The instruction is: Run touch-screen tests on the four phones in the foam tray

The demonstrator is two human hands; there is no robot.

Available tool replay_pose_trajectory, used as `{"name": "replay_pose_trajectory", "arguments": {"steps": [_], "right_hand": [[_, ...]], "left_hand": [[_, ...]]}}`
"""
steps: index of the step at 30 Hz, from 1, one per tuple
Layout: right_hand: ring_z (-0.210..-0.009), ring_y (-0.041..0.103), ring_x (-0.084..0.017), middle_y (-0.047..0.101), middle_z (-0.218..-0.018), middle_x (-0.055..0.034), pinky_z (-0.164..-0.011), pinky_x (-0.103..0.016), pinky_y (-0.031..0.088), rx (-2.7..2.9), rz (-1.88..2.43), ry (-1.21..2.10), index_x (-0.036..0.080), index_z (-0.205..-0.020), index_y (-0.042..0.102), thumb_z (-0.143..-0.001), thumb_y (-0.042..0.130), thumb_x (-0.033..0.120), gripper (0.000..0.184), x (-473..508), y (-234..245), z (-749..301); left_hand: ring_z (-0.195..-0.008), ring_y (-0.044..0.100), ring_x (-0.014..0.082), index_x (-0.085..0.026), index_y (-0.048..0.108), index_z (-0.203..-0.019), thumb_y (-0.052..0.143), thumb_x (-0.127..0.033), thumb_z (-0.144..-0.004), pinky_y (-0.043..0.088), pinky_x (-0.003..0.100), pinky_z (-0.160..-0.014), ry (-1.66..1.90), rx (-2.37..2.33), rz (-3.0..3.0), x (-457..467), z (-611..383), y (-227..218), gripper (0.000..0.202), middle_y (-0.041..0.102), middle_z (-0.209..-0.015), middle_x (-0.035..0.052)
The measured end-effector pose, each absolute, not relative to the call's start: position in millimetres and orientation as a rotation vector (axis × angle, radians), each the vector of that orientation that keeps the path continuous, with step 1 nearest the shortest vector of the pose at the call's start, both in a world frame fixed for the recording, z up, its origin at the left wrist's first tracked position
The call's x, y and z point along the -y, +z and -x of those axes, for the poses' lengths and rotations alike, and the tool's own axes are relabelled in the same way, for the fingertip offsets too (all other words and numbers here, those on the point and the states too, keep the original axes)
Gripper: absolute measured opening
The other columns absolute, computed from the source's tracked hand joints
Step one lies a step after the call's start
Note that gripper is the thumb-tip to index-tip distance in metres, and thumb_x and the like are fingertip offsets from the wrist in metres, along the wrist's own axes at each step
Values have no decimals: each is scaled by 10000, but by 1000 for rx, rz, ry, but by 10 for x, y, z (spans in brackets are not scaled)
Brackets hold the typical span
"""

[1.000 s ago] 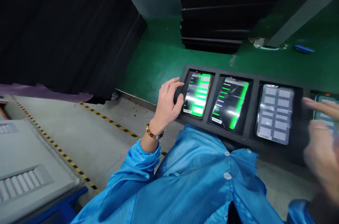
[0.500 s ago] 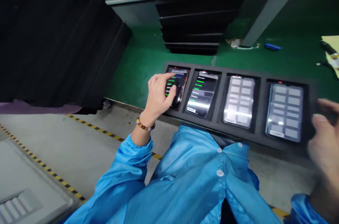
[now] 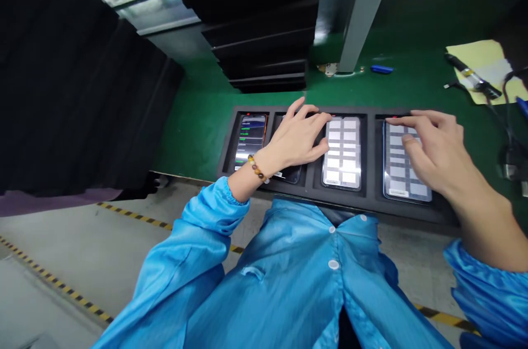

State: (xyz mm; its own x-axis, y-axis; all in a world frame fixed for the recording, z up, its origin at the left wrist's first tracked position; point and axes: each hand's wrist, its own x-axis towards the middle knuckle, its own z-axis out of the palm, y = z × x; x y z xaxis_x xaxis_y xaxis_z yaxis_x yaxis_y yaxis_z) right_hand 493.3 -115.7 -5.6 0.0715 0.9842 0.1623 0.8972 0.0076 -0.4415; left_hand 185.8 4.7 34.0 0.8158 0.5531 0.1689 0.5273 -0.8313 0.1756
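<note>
A black tray (image 3: pixel 371 203) on the green table holds several lit phones in a row. The leftmost phone (image 3: pixel 249 141) shows green bars on a dark screen. My left hand (image 3: pixel 297 137), with a bead bracelet on the wrist, lies open over the second phone (image 3: pixel 289 174), its fingers spread and reaching the edge of the third phone (image 3: pixel 343 152), which shows a grey grid. My right hand (image 3: pixel 433 151) rests open on the fourth phone (image 3: pixel 398 173), also a grey grid, with the thumb on the screen.
Stacks of black trays (image 3: pixel 264 57) stand behind the tray and a larger black stack (image 3: pixel 82 79) at the left. A grey post (image 3: pixel 363 13), a blue pen (image 3: pixel 381 69), yellow paper (image 3: pixel 482 65) and cables (image 3: pixel 511 134) lie on the green table (image 3: pixel 198 118). Hazard-taped floor (image 3: pixel 124 217) is below left.
My left hand moved right from the first phone to the second. My right hand came in from the right edge onto the fourth phone. The view has swung to the right.
</note>
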Motion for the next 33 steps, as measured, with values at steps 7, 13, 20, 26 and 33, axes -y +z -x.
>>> {"name": "replay_pose_trajectory", "arguments": {"steps": [7, 13, 20, 26, 33], "right_hand": [[-1485, 526, -407, 659, -1352, -219, -1121, -725, 457, 1913, 1894, 232, 204, -1433, 704, -1089, 294, 535, 629, 1141, -19, -4918], [-1423, 578, -398, 675, -1356, -193, -1047, -649, 514, 2018, 1845, 157, 212, -1464, 681, -1138, 278, 531, 609, 1291, -59, -4935], [-1399, 595, -389, 695, -1410, -135, -988, -569, 521, 2124, 1741, 94, 222, -1470, 645, -1142, 378, 391, 456, 1681, -29, -4850], [-1397, 598, -379, 707, -1450, -55, -1050, -549, 502, 2150, 1627, 162, 228, -1445, 618, -1114, 435, 310, 387, 2016, 8, -4755], [-1401, 606, -359, 713, -1430, -61, -1033, -518, 527, 2177, 1589, 208, 252, -1467, 609, -1077, 487, 266, 409, 2294, 11, -4746]], "left_hand": [[-1382, 612, 337, -167, 650, -1409, 569, -390, -1028, 253, 603, -1389, 341, -803, -2995, -44, -1856, 241, 449, 794, -1318, 94], [-1353, 628, 339, -162, 646, -1412, 562, -400, -1017, 294, 599, -1372, 320, -751, -3033, 93, -1786, 255, 468, 796, -1307, 100], [-1351, 640, 332, -153, 649, -1413, 527, -402, -1031, 319, 572, -1366, 336, -641, -3034, 376, -1646, 304, 472, 781, -1401, 92], [-1362, 648, 335, -149, 677, -1378, 531, -406, -1015, 348, 560, -1338, 400, -601, -3026, 629, -1526, 309, 468, 783, -1422, 75], [-1313, 693, 311, -192, 714, -1335, 554, -400, -970, 360, 533, -1314, 513, -547, -2985, 832, -1380, 234, 450, 830, -1330, 36]]}}
